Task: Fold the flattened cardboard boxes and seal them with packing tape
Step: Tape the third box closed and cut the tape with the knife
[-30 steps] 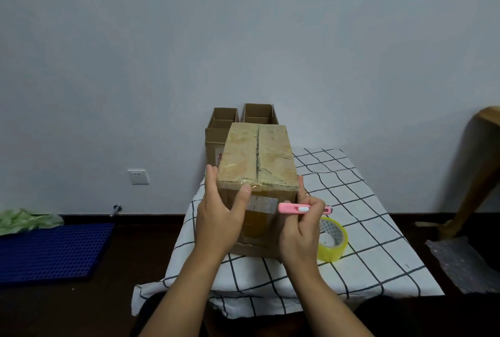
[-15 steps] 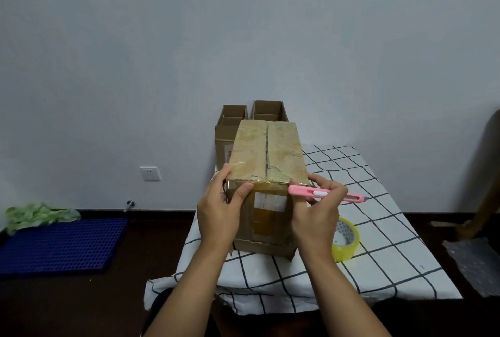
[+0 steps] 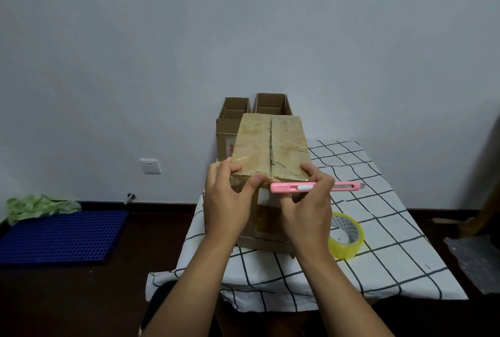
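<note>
Taped cardboard box (image 3: 272,147) stands on the checked surface (image 3: 378,231), two open boxes (image 3: 254,106) behind it, tape roll (image 3: 347,238) just right; left hand (image 3: 228,201) grips its near top edge, right hand (image 3: 308,207) holds pink cutter (image 3: 292,187) there.

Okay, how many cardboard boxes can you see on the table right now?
3. The taped box sits at the front, held by both hands; two open boxes stand behind it, one left, one right. More may be hidden behind.
</note>
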`<state>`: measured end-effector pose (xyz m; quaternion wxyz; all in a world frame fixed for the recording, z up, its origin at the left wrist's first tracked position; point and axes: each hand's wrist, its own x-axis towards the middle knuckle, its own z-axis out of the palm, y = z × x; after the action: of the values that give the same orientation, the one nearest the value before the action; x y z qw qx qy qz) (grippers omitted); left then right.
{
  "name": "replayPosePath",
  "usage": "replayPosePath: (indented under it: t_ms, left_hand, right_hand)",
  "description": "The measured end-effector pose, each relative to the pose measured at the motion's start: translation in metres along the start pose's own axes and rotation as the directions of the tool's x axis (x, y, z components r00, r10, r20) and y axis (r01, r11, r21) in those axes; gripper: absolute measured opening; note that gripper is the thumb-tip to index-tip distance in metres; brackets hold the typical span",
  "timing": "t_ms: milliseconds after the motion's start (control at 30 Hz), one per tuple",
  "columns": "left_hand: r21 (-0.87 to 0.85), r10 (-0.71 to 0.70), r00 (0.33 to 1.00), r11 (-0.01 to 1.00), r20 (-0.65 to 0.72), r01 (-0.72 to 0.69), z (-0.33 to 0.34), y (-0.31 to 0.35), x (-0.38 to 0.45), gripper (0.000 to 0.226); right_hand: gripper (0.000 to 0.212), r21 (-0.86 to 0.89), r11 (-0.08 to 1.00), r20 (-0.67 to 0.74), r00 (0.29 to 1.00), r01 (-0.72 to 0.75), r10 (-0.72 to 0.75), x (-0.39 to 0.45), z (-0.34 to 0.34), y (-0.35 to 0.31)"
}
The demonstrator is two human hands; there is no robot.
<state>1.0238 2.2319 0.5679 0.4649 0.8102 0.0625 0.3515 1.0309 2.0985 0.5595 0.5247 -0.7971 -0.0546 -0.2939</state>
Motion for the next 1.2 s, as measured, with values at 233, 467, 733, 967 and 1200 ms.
replayPosePath:
  t_ms: [233, 467, 733, 967, 1200]
  left_hand:
    - [-0.063, 0.002, 1.000, 0.998, 0.019, -0.001, -0.002, 0.000, -0.001, 0.036]
    - [-0.208, -0.008, 0.987, 0.977, 0.159, 0.042, -0.019, -0.008, 0.004, 0.024]
    - [-0.332, -0.012, 0.942, 0.934, 0.334, 0.130, -0.029, -0.023, 0.011, 0.030]
    - [-0.470, -0.072, 0.950, 0.856, 0.303, 0.215, -0.023, -0.025, 0.004, 0.034]
    - [-0.595, -0.269, 0.957, 0.753, 0.110, 0.281, -0.010, -0.011, -0.007, 0.010]
  right_hand:
    - [0.057, 0.039, 0.999, 0.020, 1.000, 0.007, -0.007, 0.013, -0.010, -0.002]
    - [0.051, -0.008, 0.999, 0.052, 0.998, 0.045, -0.044, 0.016, -0.015, 0.000]
    - [0.049, 0.219, 0.975, 0.243, 0.966, 0.029, -0.084, 0.021, -0.042, 0.013]
    - [0.018, 0.481, 0.871, 0.323, 0.944, -0.102, -0.068, 0.025, -0.045, 0.028]
    - [0.024, 0.579, 0.771, 0.356, 0.933, -0.265, 0.053, 0.029, -0.045, 0.033]
